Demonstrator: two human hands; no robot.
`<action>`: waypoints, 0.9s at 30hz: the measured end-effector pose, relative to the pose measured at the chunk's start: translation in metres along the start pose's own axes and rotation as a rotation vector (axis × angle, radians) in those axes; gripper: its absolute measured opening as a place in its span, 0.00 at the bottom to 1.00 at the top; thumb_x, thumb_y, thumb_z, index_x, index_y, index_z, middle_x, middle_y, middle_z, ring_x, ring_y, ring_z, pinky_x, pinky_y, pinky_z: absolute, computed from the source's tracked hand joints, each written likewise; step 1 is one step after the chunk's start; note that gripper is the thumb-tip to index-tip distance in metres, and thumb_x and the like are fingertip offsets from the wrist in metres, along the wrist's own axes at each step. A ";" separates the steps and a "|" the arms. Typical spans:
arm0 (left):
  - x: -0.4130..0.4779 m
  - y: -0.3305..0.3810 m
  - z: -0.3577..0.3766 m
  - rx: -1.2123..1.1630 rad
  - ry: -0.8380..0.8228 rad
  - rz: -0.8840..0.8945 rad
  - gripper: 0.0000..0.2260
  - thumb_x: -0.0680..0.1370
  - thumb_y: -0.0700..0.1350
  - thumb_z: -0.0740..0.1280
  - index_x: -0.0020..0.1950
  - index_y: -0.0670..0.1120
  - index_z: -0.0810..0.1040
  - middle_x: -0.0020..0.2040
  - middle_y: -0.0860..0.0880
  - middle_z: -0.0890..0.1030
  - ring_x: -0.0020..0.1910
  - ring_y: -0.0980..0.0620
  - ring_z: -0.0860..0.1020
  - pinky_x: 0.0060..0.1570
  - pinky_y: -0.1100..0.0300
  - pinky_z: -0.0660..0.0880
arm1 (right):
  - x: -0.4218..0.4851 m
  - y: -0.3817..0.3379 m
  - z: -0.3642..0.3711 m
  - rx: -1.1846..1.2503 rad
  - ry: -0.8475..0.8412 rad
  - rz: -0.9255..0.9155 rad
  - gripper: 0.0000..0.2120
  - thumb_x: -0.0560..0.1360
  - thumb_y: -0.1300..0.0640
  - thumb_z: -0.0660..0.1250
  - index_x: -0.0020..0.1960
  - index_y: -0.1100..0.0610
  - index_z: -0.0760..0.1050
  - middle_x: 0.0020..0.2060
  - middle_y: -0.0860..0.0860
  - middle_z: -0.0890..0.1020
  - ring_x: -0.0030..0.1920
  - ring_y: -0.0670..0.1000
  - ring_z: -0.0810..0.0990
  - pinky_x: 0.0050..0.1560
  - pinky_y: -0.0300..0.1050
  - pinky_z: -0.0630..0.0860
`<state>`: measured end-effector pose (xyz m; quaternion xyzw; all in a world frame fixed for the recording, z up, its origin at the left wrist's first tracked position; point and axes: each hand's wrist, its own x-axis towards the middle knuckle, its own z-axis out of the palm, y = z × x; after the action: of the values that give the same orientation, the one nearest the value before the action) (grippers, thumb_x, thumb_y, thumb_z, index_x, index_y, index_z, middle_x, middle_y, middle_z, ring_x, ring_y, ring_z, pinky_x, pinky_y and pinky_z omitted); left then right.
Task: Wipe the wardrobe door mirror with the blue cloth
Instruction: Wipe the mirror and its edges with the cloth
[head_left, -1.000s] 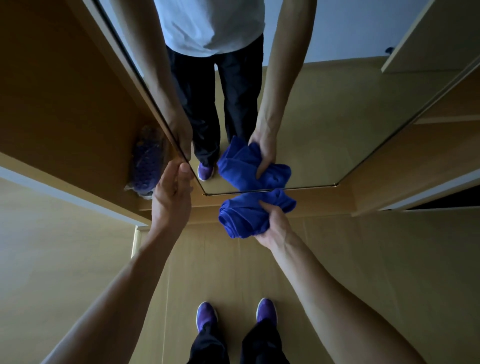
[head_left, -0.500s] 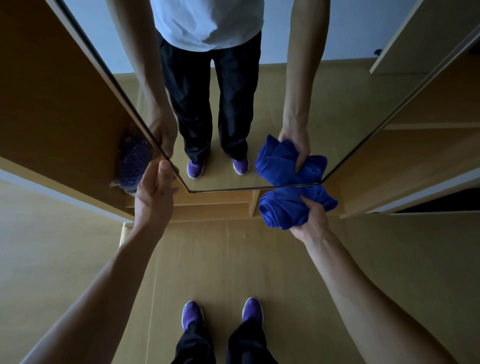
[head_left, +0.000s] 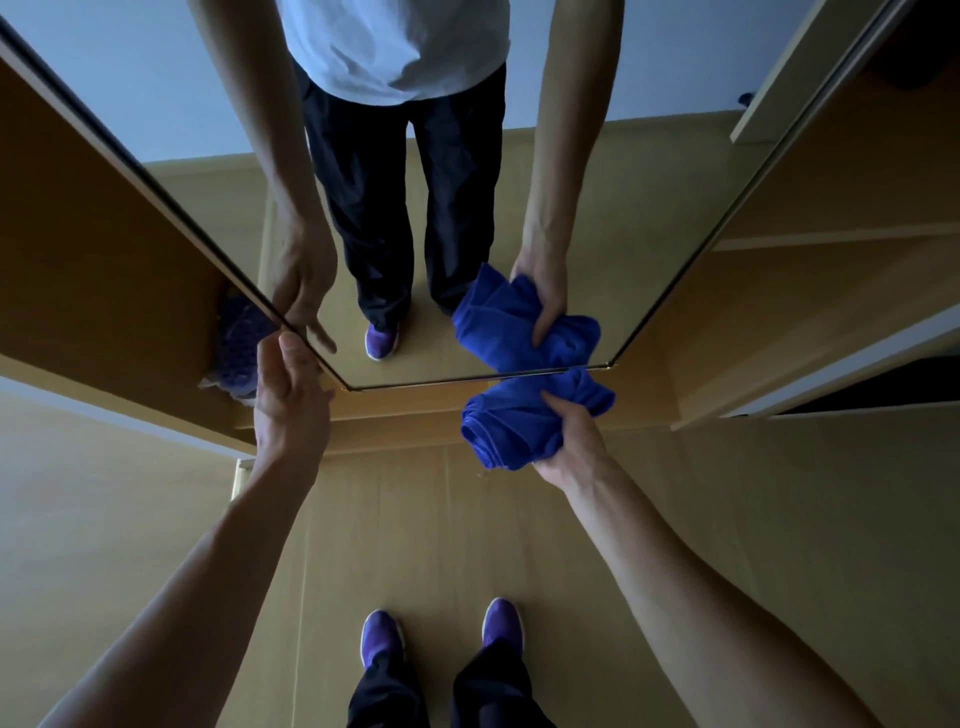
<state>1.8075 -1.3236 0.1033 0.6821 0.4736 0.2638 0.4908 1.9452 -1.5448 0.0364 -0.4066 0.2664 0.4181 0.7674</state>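
Observation:
The wardrobe door mirror (head_left: 467, 171) fills the upper middle and reflects a person's legs, arms and the cloth. My right hand (head_left: 574, 441) grips the bunched blue cloth (head_left: 519, 421) and holds it against the mirror's bottom edge, near its right corner. My left hand (head_left: 291, 400) holds the left edge of the mirror door near its bottom corner, thumb on the near side, the other fingers hidden behind the edge.
A purple bundle (head_left: 236, 348) lies on the wardrobe floor to the left, behind the door edge. A wooden wardrobe panel and shelf (head_left: 831, 218) stand to the right. My feet in purple shoes (head_left: 441, 634) stand on the light wooden floor (head_left: 415, 519).
My right hand has slid the cloth rightward along the mirror's bottom edge, then stayed near the right corner. My left hand has kept its hold on the door's left edge.

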 end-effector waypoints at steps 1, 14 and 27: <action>0.000 0.000 0.000 -0.007 -0.003 -0.008 0.18 0.83 0.62 0.52 0.60 0.51 0.72 0.50 0.42 0.77 0.48 0.49 0.78 0.50 0.47 0.82 | -0.001 -0.008 -0.006 0.023 0.015 -0.016 0.17 0.83 0.59 0.61 0.71 0.60 0.73 0.64 0.59 0.81 0.56 0.59 0.83 0.55 0.55 0.80; -0.008 0.010 0.002 -0.066 -0.025 -0.106 0.19 0.83 0.65 0.52 0.66 0.57 0.71 0.59 0.44 0.78 0.61 0.44 0.79 0.52 0.46 0.81 | -0.003 -0.042 -0.039 -0.071 0.175 -0.092 0.18 0.81 0.59 0.65 0.71 0.60 0.74 0.62 0.57 0.82 0.59 0.58 0.83 0.56 0.54 0.80; -0.013 0.014 0.002 -0.131 -0.052 -0.171 0.16 0.87 0.56 0.51 0.72 0.53 0.67 0.69 0.42 0.75 0.68 0.45 0.76 0.60 0.43 0.78 | 0.003 -0.046 -0.048 0.088 0.120 -0.162 0.19 0.82 0.61 0.63 0.73 0.57 0.72 0.66 0.57 0.80 0.65 0.60 0.79 0.68 0.61 0.74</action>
<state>1.8095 -1.3368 0.1163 0.6124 0.4988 0.2334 0.5672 1.9828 -1.5988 0.0273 -0.4170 0.2964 0.3173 0.7985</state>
